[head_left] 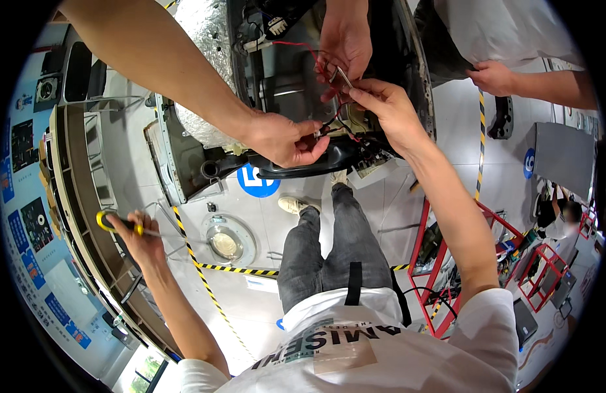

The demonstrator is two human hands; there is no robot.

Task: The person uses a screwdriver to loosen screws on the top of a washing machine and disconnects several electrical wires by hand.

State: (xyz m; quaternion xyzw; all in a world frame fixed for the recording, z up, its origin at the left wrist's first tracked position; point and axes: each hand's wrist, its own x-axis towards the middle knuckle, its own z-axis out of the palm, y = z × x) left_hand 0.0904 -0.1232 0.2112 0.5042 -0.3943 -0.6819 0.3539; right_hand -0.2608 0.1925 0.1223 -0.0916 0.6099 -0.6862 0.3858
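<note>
Out to the left, my left hand (pixel 144 241) is closed round a screwdriver (pixel 108 221) with a yellow and black handle, its thin shaft pointing right. My right hand (pixel 389 108) pinches a slim silver piece (pixel 343 76) among red and black wires (pixel 296 44) above an open car body section (pixel 277 88). Another person's hand (pixel 347 46) meets the same spot from above, fingers by the wires. That person's other hand (pixel 286 139) pinches a small light-coloured piece at a wire's end, over a dark curved trim part (pixel 309 164). What the silver piece is exactly cannot be made out.
Silvery foil sheeting (pixel 208 59) lies left of the car section. At the upper right stands a second person, one hand (pixel 493 77) near the body. A red-framed cart (pixel 422 245) holds tools at my right. Black-yellow tape (pixel 208 288) marks the floor; shelving (pixel 70 170) lines the left.
</note>
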